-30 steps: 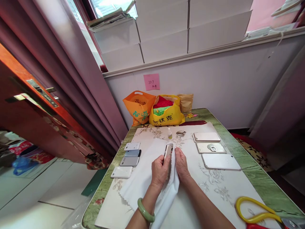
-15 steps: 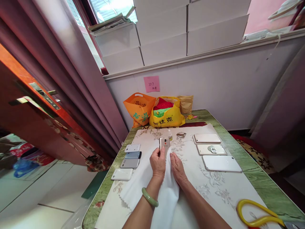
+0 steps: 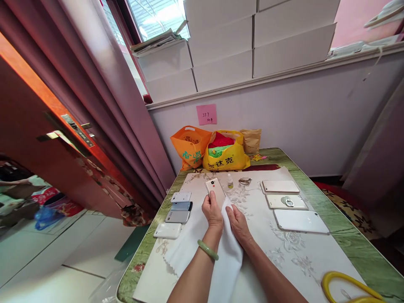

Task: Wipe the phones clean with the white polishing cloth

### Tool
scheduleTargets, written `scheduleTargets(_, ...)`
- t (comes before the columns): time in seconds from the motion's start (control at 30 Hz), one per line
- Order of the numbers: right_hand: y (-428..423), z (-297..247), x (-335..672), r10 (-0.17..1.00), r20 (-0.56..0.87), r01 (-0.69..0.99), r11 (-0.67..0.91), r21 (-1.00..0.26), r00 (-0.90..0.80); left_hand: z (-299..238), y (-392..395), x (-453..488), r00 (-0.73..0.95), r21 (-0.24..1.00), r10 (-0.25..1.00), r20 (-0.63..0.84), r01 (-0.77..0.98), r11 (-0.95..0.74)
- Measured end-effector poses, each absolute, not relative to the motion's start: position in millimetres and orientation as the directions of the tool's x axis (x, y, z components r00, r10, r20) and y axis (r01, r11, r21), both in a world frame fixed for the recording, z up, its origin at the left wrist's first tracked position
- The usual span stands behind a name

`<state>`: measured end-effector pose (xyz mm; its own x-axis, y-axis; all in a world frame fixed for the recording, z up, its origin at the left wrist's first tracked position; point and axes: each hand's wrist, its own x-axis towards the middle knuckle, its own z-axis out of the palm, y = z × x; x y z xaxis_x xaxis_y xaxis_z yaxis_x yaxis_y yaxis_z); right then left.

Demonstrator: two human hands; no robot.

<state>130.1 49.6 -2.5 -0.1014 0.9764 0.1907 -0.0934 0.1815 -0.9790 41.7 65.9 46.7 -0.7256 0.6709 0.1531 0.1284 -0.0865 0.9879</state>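
Note:
In my left hand [image 3: 212,210] is a gold-coloured phone [image 3: 215,187], its camera side facing up and the thumb laid across it. My right hand [image 3: 237,221] pinches a white cloth [image 3: 227,256] against the phone's lower right edge. The cloth hangs down between my forearms and spreads left over the table. A green bangle [image 3: 207,250] circles my left wrist. Just beyond the phone stand a small bottle [image 3: 230,182] and a pair of glasses [image 3: 245,181].
Several phones [image 3: 177,216] lie in a column at the left; three more, including a white phone [image 3: 301,221], lie at the right. Yellow-handled scissors [image 3: 347,280] rest at the near right corner. An orange bag [image 3: 191,147] and a yellow bag [image 3: 226,158] stand at the back.
The phone has tilted to the left in my left hand, showing more of its back. My right hand still has the cloth. The whole view has shifted slightly.

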Motion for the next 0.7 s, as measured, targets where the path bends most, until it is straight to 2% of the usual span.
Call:
scheduleTargets(0.07,50,2,132,0.978,0.17,-0.186,0.147,-0.971,-0.117,48,62,46,-0.705,0.986,0.689,0.167,0.125,-0.112)
scheduleTargets(0.2,52,9,138,0.996,0.036,-0.374,0.001,-0.928,-0.087,52,48,47,-0.538,0.987,0.83,0.146,0.023,-0.159)
scheduleTargets(0.3,54,8,141,0.995,-0.073,-0.452,-0.098,-0.887,-0.073,53,31,36,-0.402,0.997,0.914,0.058,-0.025,-0.074)
scheduleTargets(0.4,54,4,141,0.991,-0.11,-0.48,-0.132,-0.867,-0.075,53,10,16,-0.238,0.995,0.969,-0.068,-0.09,0.048)
scheduleTargets(0.47,53,4,141,0.995,-0.09,-0.452,-0.104,-0.886,-0.053,55,-3,1,-0.104,0.977,0.984,-0.148,-0.171,0.129)
scheduleTargets(0.57,50,5,143,0.998,0.057,-0.315,0.045,-0.948,-0.029,65,-12,-22,0.074,0.934,0.961,-0.265,-0.229,0.276)
scheduleTargets(0.63,48,6,143,0.983,0.171,-0.204,0.155,-0.967,-0.063,75,-9,-33,0.044,0.94,0.946,-0.323,-0.103,0.325)
scheduleTargets(0.7,46,6,141,0.964,0.237,-0.117,0.223,-0.968,-0.12,85,-2,-37,0.07,0.961,0.961,-0.268,0.084,0.262)
